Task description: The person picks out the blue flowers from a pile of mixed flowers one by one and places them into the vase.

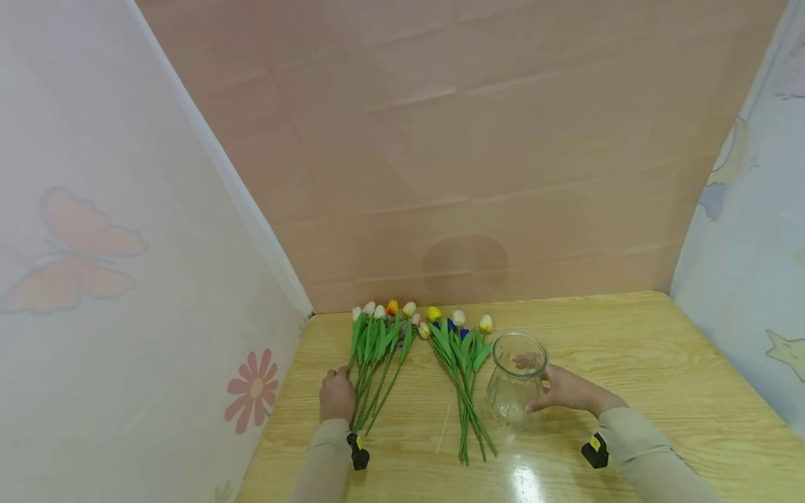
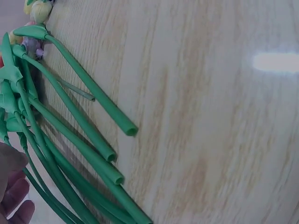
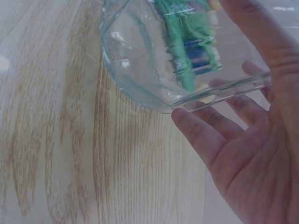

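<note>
My right hand (image 1: 562, 390) grips a clear glass vase (image 1: 517, 391) at the right of the flowers, thumb on the near side and fingers round the far side. In the right wrist view the vase (image 3: 135, 60) is see-through, with green leaves showing behind it. At the left, my left hand (image 1: 337, 397) is at the outer edge of a bunch of artificial tulips (image 1: 377, 349). Its fingers (image 2: 17, 191) are bent beside the green stems (image 2: 70, 126) in the left wrist view; I cannot tell whether they pinch one. Most of that hand is out of frame there.
A second bunch of tulips (image 1: 464, 363) with yellow, white and blue heads lies between the first bunch and the vase. A thin pale strip (image 1: 444, 427) is beside its stems. The wooden table (image 1: 604, 328) meets a brown-covered wall (image 1: 478, 175) behind and a patterned wall (image 1: 157, 314) at left.
</note>
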### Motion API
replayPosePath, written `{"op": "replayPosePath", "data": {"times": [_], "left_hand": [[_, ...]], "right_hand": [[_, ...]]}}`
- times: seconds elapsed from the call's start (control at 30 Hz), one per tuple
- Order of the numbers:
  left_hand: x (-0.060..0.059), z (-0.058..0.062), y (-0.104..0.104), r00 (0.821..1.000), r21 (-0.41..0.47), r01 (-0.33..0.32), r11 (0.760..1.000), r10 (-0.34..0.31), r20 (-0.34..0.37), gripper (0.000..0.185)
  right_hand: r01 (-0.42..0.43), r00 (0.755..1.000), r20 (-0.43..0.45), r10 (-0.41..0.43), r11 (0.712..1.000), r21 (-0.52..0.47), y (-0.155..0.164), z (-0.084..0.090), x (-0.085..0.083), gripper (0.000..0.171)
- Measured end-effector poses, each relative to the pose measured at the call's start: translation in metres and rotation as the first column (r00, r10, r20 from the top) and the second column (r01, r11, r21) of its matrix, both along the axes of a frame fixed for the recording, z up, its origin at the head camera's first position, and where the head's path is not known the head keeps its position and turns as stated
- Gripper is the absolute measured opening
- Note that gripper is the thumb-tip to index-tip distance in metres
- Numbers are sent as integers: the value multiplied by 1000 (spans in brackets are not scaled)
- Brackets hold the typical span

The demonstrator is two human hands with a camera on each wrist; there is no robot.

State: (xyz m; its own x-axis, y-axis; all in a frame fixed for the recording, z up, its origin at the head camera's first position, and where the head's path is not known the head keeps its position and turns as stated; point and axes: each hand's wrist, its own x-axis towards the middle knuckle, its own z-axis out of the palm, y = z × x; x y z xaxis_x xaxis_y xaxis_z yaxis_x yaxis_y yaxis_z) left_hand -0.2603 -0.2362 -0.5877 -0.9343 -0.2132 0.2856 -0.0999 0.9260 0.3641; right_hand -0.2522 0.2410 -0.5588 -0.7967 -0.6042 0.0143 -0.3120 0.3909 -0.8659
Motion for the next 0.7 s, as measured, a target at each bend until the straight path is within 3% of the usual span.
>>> {"op": "replayPosePath", "data": {"times": [0.3,0.7], "left_hand": [[5,12,1,1000,29,-11,1000,11,7,32],[4,10,-1,998,53,-56,997,54,34,31]], "right_hand": [[-7,1000,-2,7,1000,1,-2,6,2,93],[-2,1000,30,2,1000,-8,-2,5,2,94]]}}
